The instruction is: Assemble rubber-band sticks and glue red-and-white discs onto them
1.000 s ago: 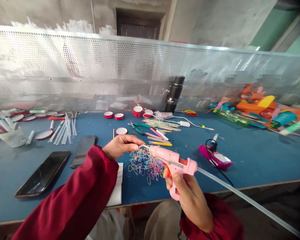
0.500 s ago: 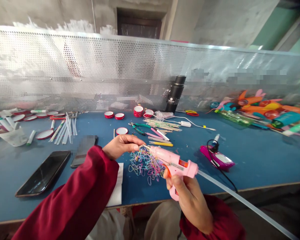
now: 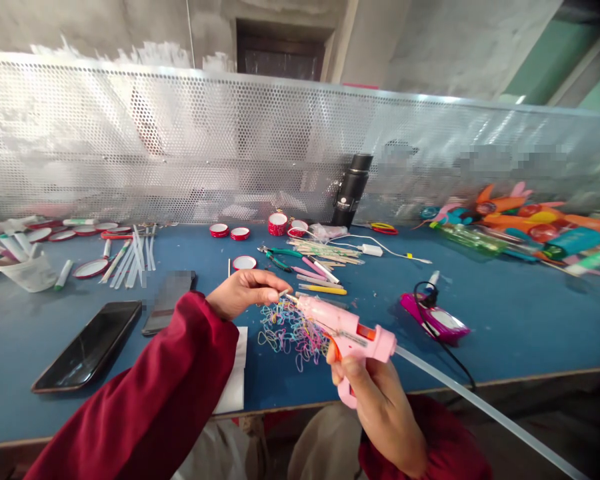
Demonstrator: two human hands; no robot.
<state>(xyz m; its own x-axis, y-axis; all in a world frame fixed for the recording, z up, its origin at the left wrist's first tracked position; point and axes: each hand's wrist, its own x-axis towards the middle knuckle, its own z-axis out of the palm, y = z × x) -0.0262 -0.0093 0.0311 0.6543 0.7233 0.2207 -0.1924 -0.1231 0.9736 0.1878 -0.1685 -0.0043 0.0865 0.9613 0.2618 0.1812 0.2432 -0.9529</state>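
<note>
My right hand (image 3: 380, 400) is wrapped round the handle of a pink hot glue gun (image 3: 347, 327), with the index finger by its orange trigger. A long translucent glue stick (image 3: 480, 400) sticks out of the gun's back end. My left hand (image 3: 243, 293) is closed in a pinch on a small, thin, pale piece (image 3: 284, 292), too small to make out fully. The gun's nozzle points left and lies at or very near that piece; whether they touch I cannot tell. Below both hands a heap of coloured rubber bands (image 3: 290, 333) lies on the blue table.
Two dark phones (image 3: 87, 347) and a white paper pad (image 3: 235, 373) lie left. Behind are pliers (image 3: 280, 257), markers, wooden sticks (image 3: 325, 250), red-rimmed lids (image 3: 244, 263) and a black bottle (image 3: 351, 190). A purple power strip (image 3: 435, 317) with a cable lies right; a perforated metal screen stands behind.
The glue gun's nozzle has dipped slightly downward at the left hand's fingertips. Otherwise both hands keep almost the same place and grip.
</note>
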